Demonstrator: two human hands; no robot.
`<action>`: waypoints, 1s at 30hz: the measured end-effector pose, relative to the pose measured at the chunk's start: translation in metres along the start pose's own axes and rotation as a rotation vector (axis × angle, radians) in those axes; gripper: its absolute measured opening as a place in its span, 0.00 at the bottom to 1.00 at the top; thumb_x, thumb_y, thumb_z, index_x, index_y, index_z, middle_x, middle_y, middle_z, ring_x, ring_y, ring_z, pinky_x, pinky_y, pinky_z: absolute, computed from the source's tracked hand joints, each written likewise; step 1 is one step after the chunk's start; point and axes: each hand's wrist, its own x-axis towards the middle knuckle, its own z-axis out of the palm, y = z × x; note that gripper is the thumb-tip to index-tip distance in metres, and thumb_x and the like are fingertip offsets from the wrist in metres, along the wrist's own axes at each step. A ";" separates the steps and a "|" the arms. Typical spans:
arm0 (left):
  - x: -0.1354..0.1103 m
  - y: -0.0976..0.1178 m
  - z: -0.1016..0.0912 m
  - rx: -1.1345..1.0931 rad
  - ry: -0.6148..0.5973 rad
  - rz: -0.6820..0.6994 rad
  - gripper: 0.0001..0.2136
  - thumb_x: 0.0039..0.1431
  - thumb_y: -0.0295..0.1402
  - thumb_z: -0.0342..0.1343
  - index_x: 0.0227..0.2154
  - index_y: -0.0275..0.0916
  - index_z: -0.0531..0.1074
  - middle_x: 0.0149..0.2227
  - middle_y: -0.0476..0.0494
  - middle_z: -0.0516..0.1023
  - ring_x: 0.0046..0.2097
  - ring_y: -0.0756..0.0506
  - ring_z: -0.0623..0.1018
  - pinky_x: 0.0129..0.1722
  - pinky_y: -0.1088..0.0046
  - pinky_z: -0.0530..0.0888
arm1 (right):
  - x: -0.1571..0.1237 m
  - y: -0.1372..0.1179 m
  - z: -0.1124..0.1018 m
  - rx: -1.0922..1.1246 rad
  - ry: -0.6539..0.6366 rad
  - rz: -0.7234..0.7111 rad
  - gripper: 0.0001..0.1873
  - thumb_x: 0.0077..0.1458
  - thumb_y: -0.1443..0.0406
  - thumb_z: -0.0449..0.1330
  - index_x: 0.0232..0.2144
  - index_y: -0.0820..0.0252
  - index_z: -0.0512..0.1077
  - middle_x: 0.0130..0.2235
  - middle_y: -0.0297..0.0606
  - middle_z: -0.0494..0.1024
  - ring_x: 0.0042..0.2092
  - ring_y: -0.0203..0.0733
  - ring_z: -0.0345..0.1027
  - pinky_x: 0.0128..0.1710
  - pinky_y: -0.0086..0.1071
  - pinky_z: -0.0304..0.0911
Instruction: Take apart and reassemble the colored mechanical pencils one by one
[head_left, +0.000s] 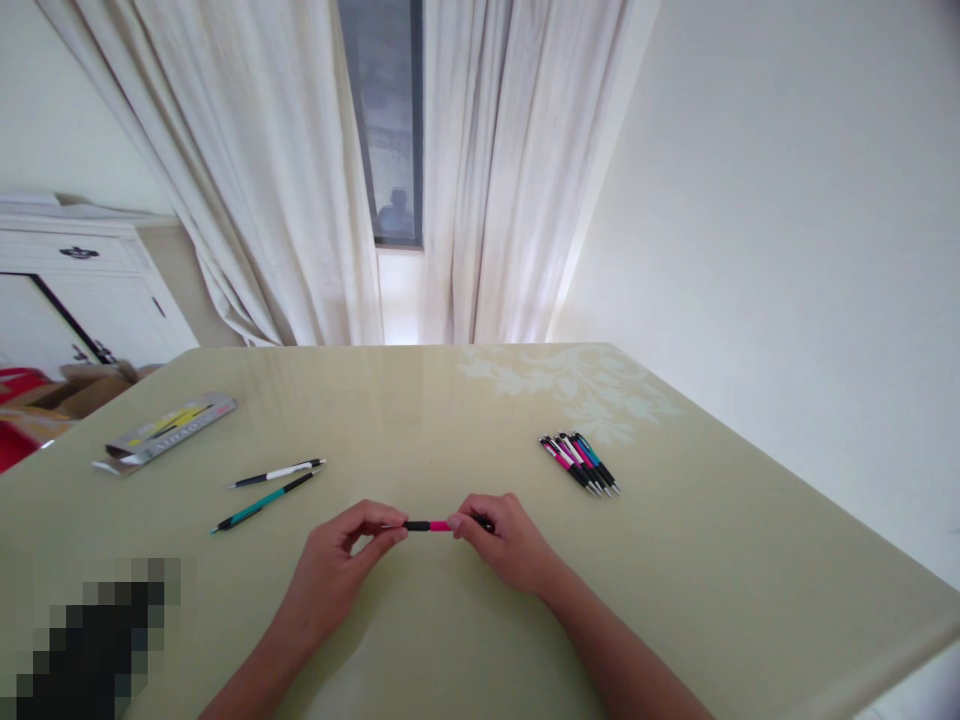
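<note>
Between my two hands a pink and black pen (439, 526) lies level, just above the table. My left hand (341, 560) pinches its tip end with thumb and fingers. Around the other end, the fingers of my right hand (506, 540) are closed, hiding much of that part. A white and black pen (277, 473) and a teal and black pen (264, 502) lie apart to the left of my left hand. Beyond my right hand, several pens (579, 464) in pink, purple, white and blue rest side by side, tips toward me.
On the pale table (420, 420), an open-ended pen box (169, 432) lies at the far left. A blurred dark patch covers the lower left corner. Curtains (277, 180) hang behind the far edge, a white wall (787, 250) borders the right, and a white cabinet (90, 280) stands at the left.
</note>
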 end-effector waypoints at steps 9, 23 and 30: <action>0.001 0.000 0.003 0.045 -0.043 -0.046 0.13 0.60 0.46 0.61 0.35 0.40 0.81 0.34 0.44 0.83 0.36 0.43 0.80 0.39 0.69 0.76 | 0.001 -0.003 -0.002 0.020 0.031 0.021 0.17 0.66 0.57 0.58 0.30 0.60 0.77 0.22 0.27 0.67 0.25 0.32 0.57 0.26 0.27 0.48; 0.001 0.001 0.004 -0.032 -0.051 -0.127 0.18 0.63 0.50 0.55 0.35 0.39 0.80 0.30 0.45 0.81 0.31 0.44 0.78 0.33 0.72 0.73 | 0.000 -0.003 -0.002 0.030 0.065 0.014 0.17 0.66 0.56 0.58 0.30 0.60 0.78 0.21 0.28 0.68 0.24 0.32 0.57 0.26 0.27 0.50; -0.002 0.010 0.004 -0.030 -0.050 -0.110 0.19 0.61 0.50 0.57 0.33 0.39 0.82 0.28 0.45 0.81 0.30 0.45 0.76 0.31 0.73 0.73 | -0.001 -0.004 -0.004 0.068 0.063 0.004 0.18 0.66 0.55 0.58 0.30 0.61 0.77 0.22 0.29 0.69 0.25 0.33 0.58 0.27 0.27 0.52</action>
